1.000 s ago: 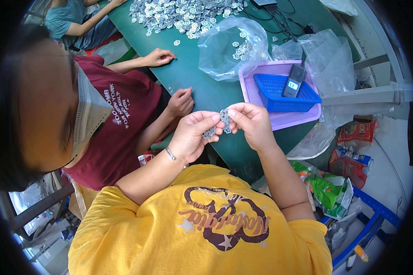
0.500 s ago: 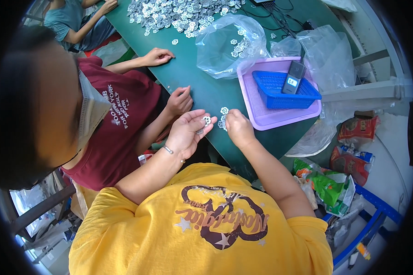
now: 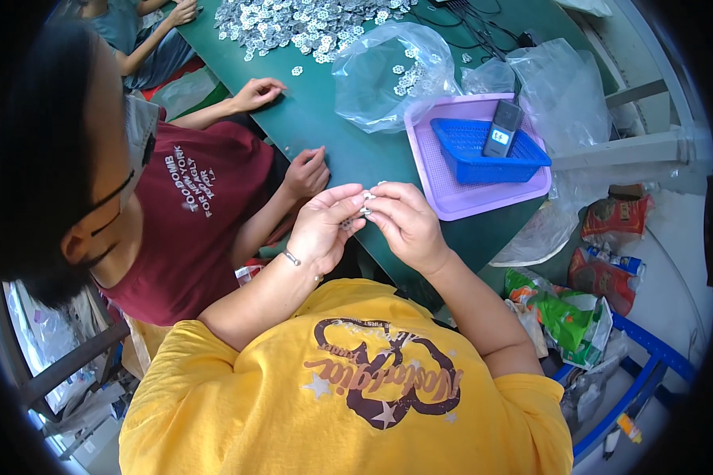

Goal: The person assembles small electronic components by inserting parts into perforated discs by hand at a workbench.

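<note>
My two hands meet over the near edge of the green table. My left hand [image 3: 325, 226] is half curled, palm up, its thumb pressed over small silvery flower-shaped pieces with holes [image 3: 346, 224]. My right hand [image 3: 412, 227] pinches at a small silvery piece [image 3: 367, 196] against my left fingertips. The fingers hide most of these pieces, so I cannot tell how many are held. Beyond my hands stands a clear plastic bag [image 3: 356, 87], open at the top, with several similar pieces [image 3: 408, 79] inside.
A large heap of flower-shaped pieces [image 3: 301, 28] covers the far table. To the right, a purple tray [image 3: 444, 210] holds a blue basket [image 3: 491, 170] with a dark handheld device [image 3: 505, 127]. A masked co-worker in maroon [image 3: 182, 214] sits close at left. Bags [image 3: 562, 317] lie beside a blue frame [image 3: 653, 348].
My right hand has moved left to meet my left hand. The pieces beside it on the table no longer show there. The co-worker's head has turned.
</note>
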A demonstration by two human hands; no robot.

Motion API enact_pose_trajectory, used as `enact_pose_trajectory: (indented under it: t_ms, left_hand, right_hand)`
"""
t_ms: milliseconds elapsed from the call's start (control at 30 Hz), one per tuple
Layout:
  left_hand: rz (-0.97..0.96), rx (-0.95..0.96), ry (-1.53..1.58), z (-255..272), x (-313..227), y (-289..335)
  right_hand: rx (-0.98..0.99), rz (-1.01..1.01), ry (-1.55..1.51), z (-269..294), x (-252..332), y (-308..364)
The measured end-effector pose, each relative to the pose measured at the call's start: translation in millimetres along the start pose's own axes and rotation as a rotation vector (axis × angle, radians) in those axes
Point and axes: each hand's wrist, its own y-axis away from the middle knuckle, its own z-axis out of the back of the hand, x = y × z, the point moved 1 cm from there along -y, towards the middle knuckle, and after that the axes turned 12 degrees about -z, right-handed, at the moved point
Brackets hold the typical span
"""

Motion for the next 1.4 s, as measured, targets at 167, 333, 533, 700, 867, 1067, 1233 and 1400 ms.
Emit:
enact_pose_trajectory:
  t_ms: [167,333,533,700,867,1067,1233,1400]
  left_hand:
    - [-0.034,0.170,-0.085,-13,-5,8]
    - [-0.041,0.191,-0.076,-15,-10,8]
    - [-0.049,0.200,-0.057,-16,-10,11]
    - [-0.016,0.213,0.010,-16,-10,12]
    - [-0.059,0.217,-0.027,-17,-10,13]
    - [-0.098,0.206,-0.021,-17,-10,11]
    - [-0.038,0.219,-0.066,-18,-13,11]
    - [0.057,0.280,-0.039,-6,-11,3]
  right_hand:
    - [0.049,-0.580,-0.519,2,-3,10]
    - [0.125,-0.654,-0.718,9,2,7]
    - [0.186,-0.679,-0.763,13,0,8]
    - [0.167,-0.684,-0.840,15,-1,8]
    - [0.144,-0.648,-0.880,15,1,8]
    - [0.176,-0.585,-0.750,18,0,6]
    - [0.144,-0.663,-0.656,19,-2,7]
    - [0.222,-0.767,-0.590,19,-8,3]
